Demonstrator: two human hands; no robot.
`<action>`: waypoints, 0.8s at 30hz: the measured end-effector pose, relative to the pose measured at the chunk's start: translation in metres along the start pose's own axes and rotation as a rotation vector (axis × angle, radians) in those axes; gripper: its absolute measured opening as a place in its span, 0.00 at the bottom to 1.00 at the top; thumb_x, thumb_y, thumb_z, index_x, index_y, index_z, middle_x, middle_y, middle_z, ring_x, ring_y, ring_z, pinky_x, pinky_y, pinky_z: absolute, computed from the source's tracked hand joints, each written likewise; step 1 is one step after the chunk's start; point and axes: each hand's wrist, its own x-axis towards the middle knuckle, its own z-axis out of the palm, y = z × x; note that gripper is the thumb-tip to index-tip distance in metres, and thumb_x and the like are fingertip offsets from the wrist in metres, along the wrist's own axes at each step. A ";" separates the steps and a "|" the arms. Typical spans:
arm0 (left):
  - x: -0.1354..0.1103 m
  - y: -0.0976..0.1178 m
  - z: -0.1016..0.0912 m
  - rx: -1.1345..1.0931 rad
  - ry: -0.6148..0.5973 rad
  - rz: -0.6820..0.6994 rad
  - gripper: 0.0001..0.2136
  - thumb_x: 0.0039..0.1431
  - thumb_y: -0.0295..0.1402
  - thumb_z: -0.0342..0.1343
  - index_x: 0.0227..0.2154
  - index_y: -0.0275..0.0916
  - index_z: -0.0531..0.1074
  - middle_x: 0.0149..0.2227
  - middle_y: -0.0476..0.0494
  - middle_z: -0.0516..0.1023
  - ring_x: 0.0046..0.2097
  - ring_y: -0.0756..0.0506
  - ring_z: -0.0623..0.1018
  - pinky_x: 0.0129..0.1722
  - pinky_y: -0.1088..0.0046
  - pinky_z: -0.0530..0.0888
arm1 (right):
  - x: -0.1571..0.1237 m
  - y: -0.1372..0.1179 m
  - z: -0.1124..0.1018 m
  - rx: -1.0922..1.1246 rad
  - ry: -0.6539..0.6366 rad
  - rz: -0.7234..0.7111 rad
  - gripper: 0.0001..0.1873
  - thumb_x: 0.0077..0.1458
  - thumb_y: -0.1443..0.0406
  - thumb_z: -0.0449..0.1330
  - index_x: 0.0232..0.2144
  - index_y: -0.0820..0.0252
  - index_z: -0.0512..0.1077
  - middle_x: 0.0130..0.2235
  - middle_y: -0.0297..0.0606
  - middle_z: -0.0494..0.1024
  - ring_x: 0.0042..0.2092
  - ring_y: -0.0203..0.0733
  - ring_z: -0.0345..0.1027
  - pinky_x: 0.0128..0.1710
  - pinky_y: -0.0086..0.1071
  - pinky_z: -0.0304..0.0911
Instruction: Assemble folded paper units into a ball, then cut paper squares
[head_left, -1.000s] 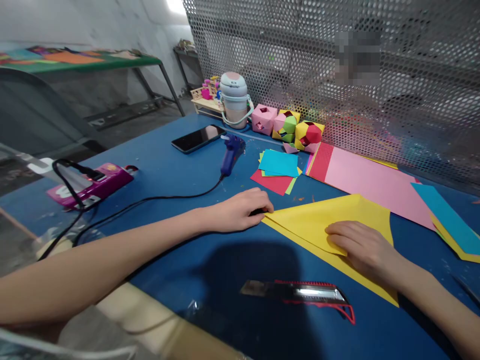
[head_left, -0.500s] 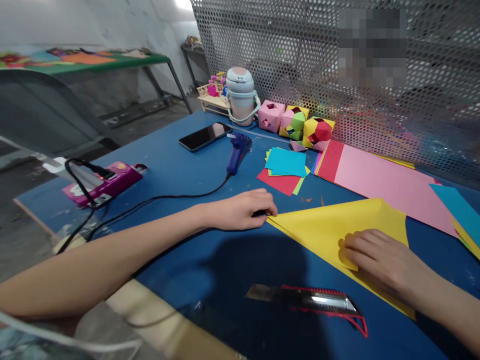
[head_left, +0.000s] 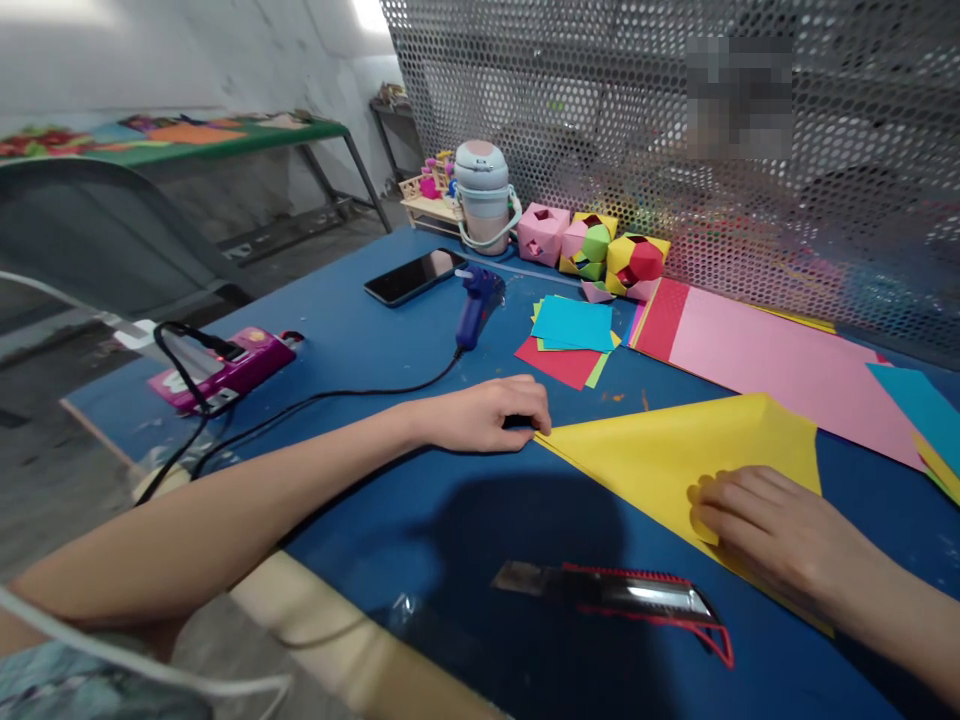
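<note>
A sheet of yellow paper (head_left: 660,450), folded over on itself, lies on the blue table (head_left: 337,345). My left hand (head_left: 502,412) pinches its pointed left corner, fingers closed. Over the lower right part of the sheet rests my right hand (head_left: 765,525), its fingers held together and curled against the paper near the folded edge; my right thumb is hidden. In front of the paper lies a utility knife (head_left: 637,595) with a red edge and its blade out, touched by neither hand.
Small coloured paper squares (head_left: 574,325), a blue glue gun (head_left: 474,305) with a cord and a phone (head_left: 415,276) lie behind my left hand. Pink sheets (head_left: 780,370), folded paper shapes (head_left: 544,235) and a bottle (head_left: 484,200) line the mesh partition (head_left: 600,110). A pink power strip (head_left: 236,370) is at left.
The view has shifted slightly. Both hands keep nearly the same places on the yellow paper, and the knife lies where it was.
</note>
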 end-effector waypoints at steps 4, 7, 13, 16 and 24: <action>0.000 -0.002 0.000 0.001 -0.008 0.013 0.08 0.57 0.24 0.50 0.35 0.38 0.74 0.35 0.42 0.76 0.41 0.47 0.71 0.45 0.71 0.68 | -0.008 -0.006 0.005 0.003 0.040 0.043 0.14 0.65 0.70 0.46 0.39 0.58 0.72 0.39 0.44 0.79 0.40 0.44 0.70 0.40 0.39 0.64; 0.000 -0.002 -0.001 0.003 -0.017 0.028 0.09 0.57 0.23 0.51 0.35 0.38 0.74 0.35 0.43 0.75 0.41 0.47 0.71 0.46 0.71 0.68 | -0.011 -0.009 0.006 -0.019 0.041 0.048 0.14 0.65 0.70 0.46 0.40 0.59 0.72 0.40 0.44 0.79 0.41 0.45 0.70 0.40 0.40 0.63; 0.000 -0.003 -0.003 0.018 -0.026 0.046 0.08 0.57 0.23 0.51 0.35 0.37 0.74 0.35 0.43 0.75 0.41 0.47 0.71 0.45 0.71 0.68 | -0.017 -0.013 0.006 -0.120 0.024 0.027 0.14 0.66 0.70 0.45 0.42 0.64 0.71 0.41 0.45 0.78 0.42 0.45 0.69 0.42 0.41 0.62; 0.000 -0.003 -0.003 0.018 -0.037 0.046 0.08 0.57 0.23 0.52 0.35 0.38 0.74 0.35 0.43 0.75 0.42 0.47 0.71 0.46 0.71 0.68 | -0.018 -0.014 0.006 -0.143 0.017 0.015 0.15 0.66 0.71 0.44 0.42 0.64 0.70 0.40 0.44 0.78 0.41 0.44 0.68 0.42 0.40 0.61; -0.001 -0.003 -0.004 0.034 -0.054 0.040 0.07 0.58 0.24 0.51 0.35 0.37 0.73 0.36 0.43 0.75 0.41 0.47 0.70 0.46 0.70 0.68 | -0.018 -0.013 0.007 -0.145 0.018 0.014 0.14 0.66 0.71 0.44 0.42 0.65 0.70 0.40 0.44 0.78 0.41 0.45 0.68 0.42 0.40 0.60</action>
